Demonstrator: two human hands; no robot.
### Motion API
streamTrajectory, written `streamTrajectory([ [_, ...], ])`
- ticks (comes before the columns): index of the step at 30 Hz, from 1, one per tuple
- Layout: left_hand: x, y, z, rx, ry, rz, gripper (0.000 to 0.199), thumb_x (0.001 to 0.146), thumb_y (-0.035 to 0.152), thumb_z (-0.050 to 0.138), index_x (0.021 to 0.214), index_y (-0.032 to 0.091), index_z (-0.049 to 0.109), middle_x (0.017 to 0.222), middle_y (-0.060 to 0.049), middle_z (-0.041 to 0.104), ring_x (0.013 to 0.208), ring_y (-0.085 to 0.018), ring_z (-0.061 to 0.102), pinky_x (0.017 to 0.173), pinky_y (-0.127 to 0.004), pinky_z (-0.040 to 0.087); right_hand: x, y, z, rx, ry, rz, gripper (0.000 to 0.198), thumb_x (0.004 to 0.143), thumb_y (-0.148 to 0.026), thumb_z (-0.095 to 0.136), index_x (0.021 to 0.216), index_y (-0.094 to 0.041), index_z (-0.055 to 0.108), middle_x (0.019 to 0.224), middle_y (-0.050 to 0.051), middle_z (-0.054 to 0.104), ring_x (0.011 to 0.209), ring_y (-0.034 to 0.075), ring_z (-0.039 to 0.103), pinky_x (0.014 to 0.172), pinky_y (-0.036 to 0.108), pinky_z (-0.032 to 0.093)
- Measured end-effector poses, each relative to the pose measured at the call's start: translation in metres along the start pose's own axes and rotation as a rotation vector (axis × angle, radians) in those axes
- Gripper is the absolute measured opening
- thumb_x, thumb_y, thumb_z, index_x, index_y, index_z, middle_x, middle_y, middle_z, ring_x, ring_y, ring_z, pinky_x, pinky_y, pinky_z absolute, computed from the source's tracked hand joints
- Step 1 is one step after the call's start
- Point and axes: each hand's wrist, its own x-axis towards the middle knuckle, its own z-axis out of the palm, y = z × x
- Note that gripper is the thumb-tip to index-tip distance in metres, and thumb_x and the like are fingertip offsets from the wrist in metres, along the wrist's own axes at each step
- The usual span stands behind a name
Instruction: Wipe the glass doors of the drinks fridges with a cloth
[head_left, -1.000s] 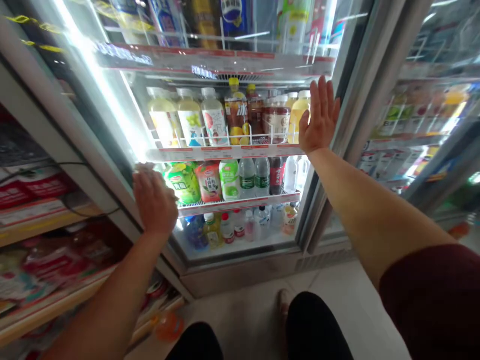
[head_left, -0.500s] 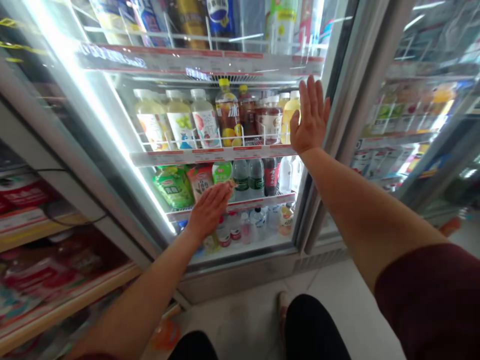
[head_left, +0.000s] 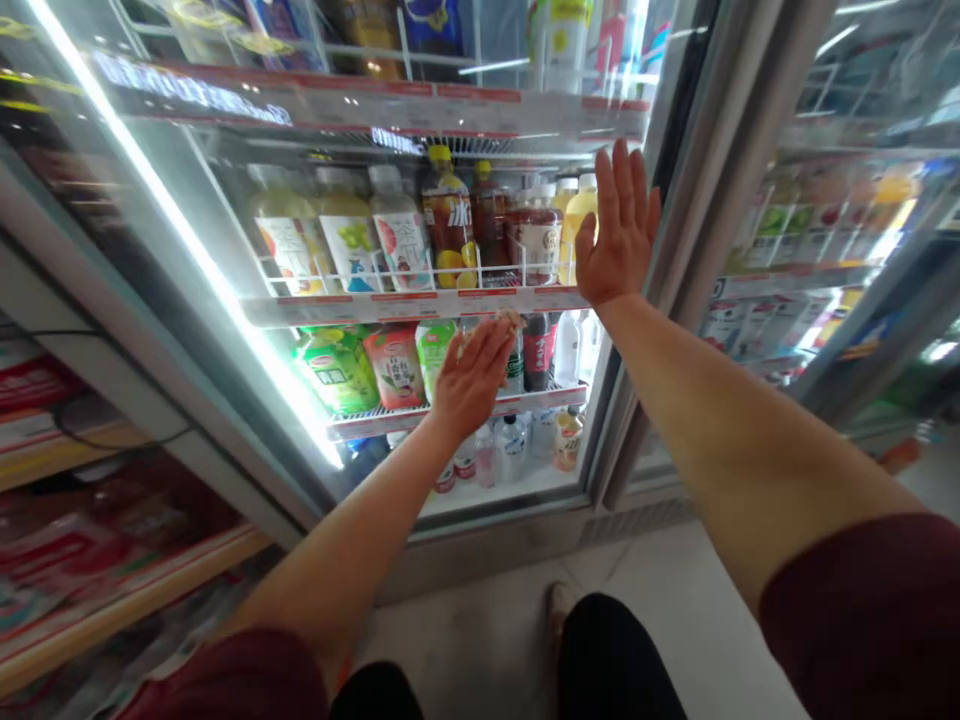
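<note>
My left hand (head_left: 471,378) lies against the glass door (head_left: 517,508) of a lit drinks fridge, in front of the lower shelf. Under its fingers is a crumpled, pale brownish cloth (head_left: 514,320), most of it hidden by the hand. Higher up on the right, my right hand (head_left: 619,240) rests flat on the glass with its fingers pointing up, holding nothing. Behind the glass stand a yellow-capped tea bottle (head_left: 448,215), white-capped juice bottles (head_left: 349,235) and a green drink pouch (head_left: 337,372).
A metal door frame (head_left: 701,170) runs up just right of my right hand, with another fridge (head_left: 795,240) beyond it. To the left is a wooden-edged shelf (head_left: 142,590) holding red packages. Below, my legs and a shoe (head_left: 559,605) show on the tiled floor (head_left: 480,620).
My left hand has slid right and up across the glass with the cloth. My right hand stays at nearly the same spot on the door. The view has shifted slightly.
</note>
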Motion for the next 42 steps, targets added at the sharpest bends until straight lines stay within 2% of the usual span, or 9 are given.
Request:
streamTrajectory([
  [3, 0.012, 0.006, 0.000, 0.008, 0.037, -0.164, 0.073, 0.109, 0.016, 0.045, 0.177, 0.016, 0.018, 0.179, -0.013, 0.018, 0.169, -0.029, 0.010, 0.140, -0.060, 0.016, 0.000, -0.001, 0.000, 0.009, -0.003, -0.010, 0.072, 0.099, -0.027, 0.030, 0.170, -0.020, 0.040, 0.180, 0.001, 0.033, 0.172, 0.023, 0.021, 0.143, 0.056, 0.011],
  [9, -0.005, 0.009, 0.005, 0.028, 0.007, 0.109, 0.070, 0.107, 0.009, 0.044, 0.174, 0.020, 0.029, 0.173, -0.007, 0.038, 0.168, -0.019, 0.016, 0.143, -0.046, 0.006, 0.001, 0.003, 0.003, 0.015, -0.007, -0.021, 0.073, 0.099, -0.027, 0.031, 0.170, -0.020, 0.040, 0.180, 0.002, 0.033, 0.172, 0.024, 0.020, 0.143, 0.057, 0.011],
  [15, -0.041, -0.036, -0.018, 0.099, 0.183, -0.307, 0.069, 0.110, 0.019, 0.051, 0.174, 0.011, 0.027, 0.179, -0.017, 0.015, 0.169, -0.029, -0.003, 0.141, -0.060, 0.009, 0.001, 0.006, 0.004, -0.014, 0.007, -0.029, 0.070, 0.102, -0.028, 0.029, 0.172, -0.029, 0.036, 0.181, -0.004, 0.030, 0.172, 0.021, 0.016, 0.143, 0.056, 0.011],
  [20, -0.087, -0.068, -0.031, 0.029, -0.061, 0.070, 0.066, 0.109, 0.014, 0.050, 0.172, 0.026, 0.037, 0.170, -0.007, 0.046, 0.166, -0.019, 0.025, 0.141, -0.041, 0.019, -0.002, 0.001, -0.003, -0.026, -0.036, 0.010, 0.070, 0.103, -0.030, 0.030, 0.173, -0.031, 0.033, 0.182, -0.003, 0.028, 0.172, 0.022, 0.013, 0.143, 0.057, 0.013],
  [24, -0.098, -0.098, -0.054, 0.133, 0.125, -0.303, 0.069, 0.110, 0.020, 0.048, 0.174, 0.010, 0.025, 0.178, -0.024, 0.019, 0.169, -0.039, 0.008, 0.136, -0.070, 0.016, -0.004, -0.004, -0.007, -0.034, -0.044, 0.027, 0.071, 0.104, -0.030, 0.030, 0.174, -0.034, 0.029, 0.182, -0.005, 0.026, 0.172, 0.021, 0.011, 0.143, 0.058, 0.014],
  [26, -0.104, -0.102, -0.062, 0.132, 0.157, -0.437, 0.066, 0.110, 0.023, 0.046, 0.171, 0.003, 0.029, 0.178, -0.029, 0.016, 0.168, -0.043, 0.010, 0.134, -0.072, 0.020, -0.004, -0.003, -0.006, -0.028, -0.035, 0.018, 0.071, 0.103, -0.030, 0.030, 0.174, -0.030, 0.029, 0.182, -0.004, 0.028, 0.173, 0.023, 0.012, 0.143, 0.061, 0.013],
  [30, -0.120, -0.104, -0.071, 0.015, -0.046, -0.310, 0.051, 0.110, 0.028, 0.050, 0.156, 0.008, 0.056, 0.165, -0.025, 0.048, 0.162, -0.040, 0.037, 0.132, -0.062, 0.036, -0.004, 0.004, 0.001, 0.031, 0.015, 0.012, 0.068, 0.104, -0.038, 0.026, 0.173, -0.038, 0.030, 0.180, -0.012, 0.031, 0.173, 0.020, 0.012, 0.144, 0.055, 0.009],
  [36, -0.133, -0.151, -0.086, 0.189, 0.147, -0.490, 0.066, 0.110, 0.023, 0.040, 0.168, -0.005, 0.027, 0.175, -0.036, 0.014, 0.168, -0.044, 0.006, 0.133, -0.073, 0.018, -0.001, 0.015, 0.013, 0.158, 0.078, 0.001, 0.069, 0.101, -0.049, 0.026, 0.169, -0.039, 0.034, 0.179, -0.017, 0.024, 0.173, 0.015, 0.011, 0.141, 0.045, -0.002],
  [42, -0.179, -0.127, -0.075, 0.040, -0.061, -0.409, 0.058, 0.108, 0.026, 0.049, 0.164, 0.013, 0.043, 0.175, -0.026, 0.032, 0.165, -0.041, 0.027, 0.131, -0.067, 0.034, -0.003, 0.007, 0.003, 0.004, 0.027, -0.010, 0.070, 0.102, -0.037, 0.028, 0.172, -0.030, 0.033, 0.181, -0.005, 0.029, 0.172, 0.020, 0.016, 0.143, 0.056, 0.012],
])
